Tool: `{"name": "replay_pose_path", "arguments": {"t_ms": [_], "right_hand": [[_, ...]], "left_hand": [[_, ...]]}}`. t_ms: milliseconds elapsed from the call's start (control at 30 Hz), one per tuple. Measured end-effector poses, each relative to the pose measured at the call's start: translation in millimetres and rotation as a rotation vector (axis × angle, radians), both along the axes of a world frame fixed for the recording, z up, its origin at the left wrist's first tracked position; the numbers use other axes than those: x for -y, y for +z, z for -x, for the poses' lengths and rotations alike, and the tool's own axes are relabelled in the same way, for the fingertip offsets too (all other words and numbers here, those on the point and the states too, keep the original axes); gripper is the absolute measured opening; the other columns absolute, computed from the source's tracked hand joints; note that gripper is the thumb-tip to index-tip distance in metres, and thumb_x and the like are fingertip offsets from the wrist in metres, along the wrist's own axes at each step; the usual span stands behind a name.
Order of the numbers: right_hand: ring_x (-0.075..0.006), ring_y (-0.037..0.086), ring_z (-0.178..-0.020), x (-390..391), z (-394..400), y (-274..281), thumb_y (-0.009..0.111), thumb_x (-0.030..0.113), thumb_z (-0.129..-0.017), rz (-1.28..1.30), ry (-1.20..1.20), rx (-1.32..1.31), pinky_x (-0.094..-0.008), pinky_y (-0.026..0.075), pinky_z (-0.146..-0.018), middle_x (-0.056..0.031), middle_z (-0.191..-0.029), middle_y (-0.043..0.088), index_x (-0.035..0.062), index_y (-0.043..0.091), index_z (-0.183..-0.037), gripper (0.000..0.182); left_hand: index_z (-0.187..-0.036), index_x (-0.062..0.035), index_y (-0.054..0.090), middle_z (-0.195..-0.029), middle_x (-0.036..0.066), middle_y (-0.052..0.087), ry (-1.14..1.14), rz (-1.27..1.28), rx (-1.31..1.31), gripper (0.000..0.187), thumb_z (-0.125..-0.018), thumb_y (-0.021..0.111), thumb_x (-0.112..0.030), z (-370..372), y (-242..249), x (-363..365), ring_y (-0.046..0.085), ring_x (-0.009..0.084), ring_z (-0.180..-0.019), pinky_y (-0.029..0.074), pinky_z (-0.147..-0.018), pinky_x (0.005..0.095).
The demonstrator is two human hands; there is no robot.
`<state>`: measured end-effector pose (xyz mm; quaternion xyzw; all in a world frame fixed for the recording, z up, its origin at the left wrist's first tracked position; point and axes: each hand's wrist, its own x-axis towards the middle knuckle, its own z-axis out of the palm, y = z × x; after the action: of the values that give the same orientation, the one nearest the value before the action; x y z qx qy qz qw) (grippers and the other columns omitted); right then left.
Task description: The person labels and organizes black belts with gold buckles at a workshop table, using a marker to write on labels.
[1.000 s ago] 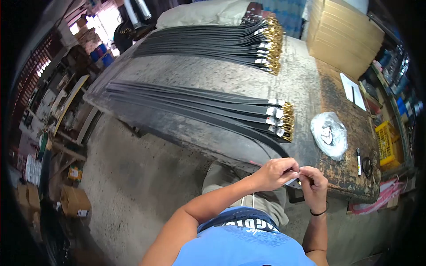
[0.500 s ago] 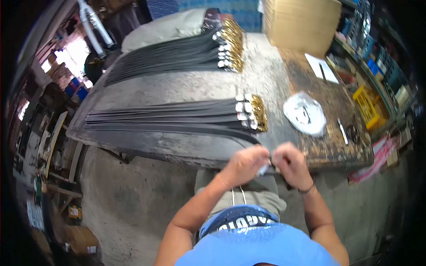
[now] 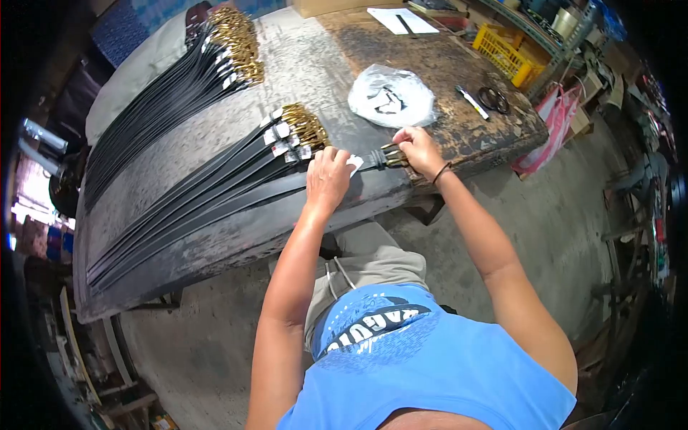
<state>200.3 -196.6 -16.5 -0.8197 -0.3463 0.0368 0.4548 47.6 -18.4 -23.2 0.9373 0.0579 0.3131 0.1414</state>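
At the table's near edge, my left hand (image 3: pixel 329 178) is closed over a black belt (image 3: pixel 279 190), with a white tag (image 3: pixel 355 165) showing beside its fingers. To its right, my right hand (image 3: pixel 421 151) pinches the brass-coloured buckle (image 3: pixel 392 155) at the end of that belt. Dark loops show between the two hands. A row of black belts (image 3: pixel 201 188) lies left of my left hand, its gold buckles (image 3: pixel 307 125) and white tags just beyond my fingers. Above my right hand sits a clear plastic bag (image 3: pixel 365 107) with small white pieces in it.
A second bundle of black belts (image 3: pixel 154 111) lies farther back on the table (image 3: pixel 294 54). A marker (image 3: pixel 471 102) and a dark coiled item (image 3: pixel 494 99) lie at right, with white paper (image 3: pixel 419 27) at the back. A yellow crate (image 3: pixel 487 44) stands beyond the edge.
My view has turned, so the table appears shifted left. My hands have moved from in front of my body onto the table edge and are farther apart, the buckle end now visible between them.
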Motion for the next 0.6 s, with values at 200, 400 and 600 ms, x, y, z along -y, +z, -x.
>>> {"name": "replay_pose_path", "arguments": {"t_ms": [200,400,600], "right_hand": [[-0.0307,0.051,-0.109,20.4,10.6,-4.0,0.064,0.024,-0.080,0.025,0.114,0.346,-0.0409,0.038,-0.095,-0.0121,-0.111,0.059,0.0082,0.063,-0.100,0.026],[-0.0237,0.052,-0.109,22.0,21.0,-9.3,0.065,0.024,-0.080,0.106,0.069,0.345,-0.0402,0.036,-0.093,-0.0012,-0.114,0.060,0.0125,0.059,-0.098,0.022],[-0.0235,0.052,-0.108,20.9,20.0,-11.0,0.065,0.024,-0.081,0.091,0.075,0.399,-0.0404,0.036,-0.091,-0.0002,-0.114,0.060,0.0137,0.063,-0.088,0.013]], "left_hand": [[-0.092,-0.0098,0.064,-0.108,0.006,0.063,-0.075,-0.007,-0.071,0.024,-0.075,0.071,-0.025,5.8,3.0,2.9,0.056,0.0271,-0.100,0.043,-0.080,0.0377],[-0.094,-0.0075,0.065,-0.104,0.006,0.066,-0.245,-0.005,-0.090,0.021,-0.076,0.070,-0.015,-3.8,4.6,1.4,0.059,0.0254,-0.097,0.044,-0.083,0.0373],[-0.089,-0.0037,0.065,-0.099,0.008,0.066,-0.357,0.167,-0.050,0.016,-0.075,0.070,-0.010,-20.9,5.0,4.9,0.060,0.0282,-0.091,0.047,-0.081,0.0365]]}}
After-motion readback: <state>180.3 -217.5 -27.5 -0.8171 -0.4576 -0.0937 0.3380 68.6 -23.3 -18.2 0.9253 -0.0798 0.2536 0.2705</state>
